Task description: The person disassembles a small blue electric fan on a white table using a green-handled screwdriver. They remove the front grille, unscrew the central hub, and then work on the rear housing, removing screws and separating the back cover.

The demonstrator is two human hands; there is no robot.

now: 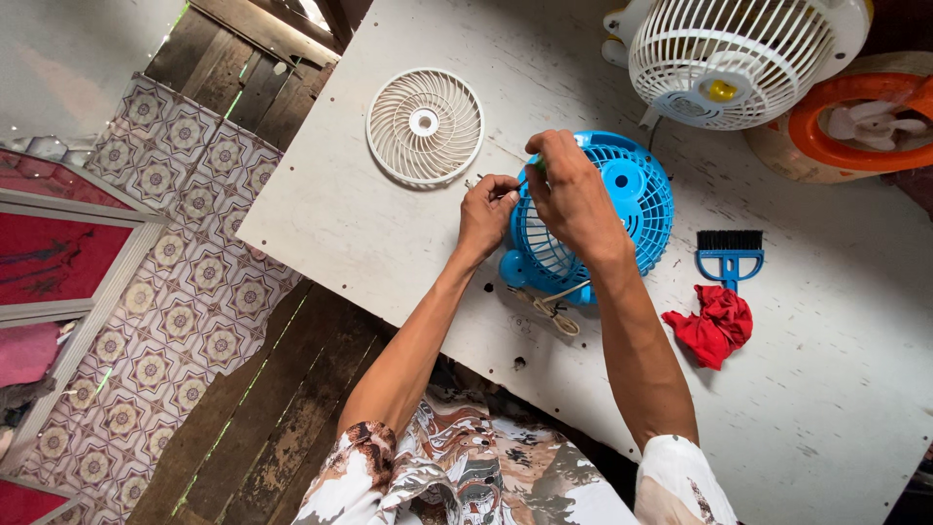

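A small blue fan (627,199) lies grille up on the white table (389,243). My right hand (569,190) rests over the fan's left side and is closed on a thin tool with a green handle at the grille's rim. My left hand (486,209) pinches something small and dark, too small to identify, beside the fan's left edge, touching the tool's tip. A beige cord (554,309) is bundled by the fan's base.
A detached white fan grille (425,126) lies left of the hands. A white fan (739,53) and an orange fan (850,112) sit at the far edge. A blue brush (730,255) and red cloth (714,326) lie to the right.
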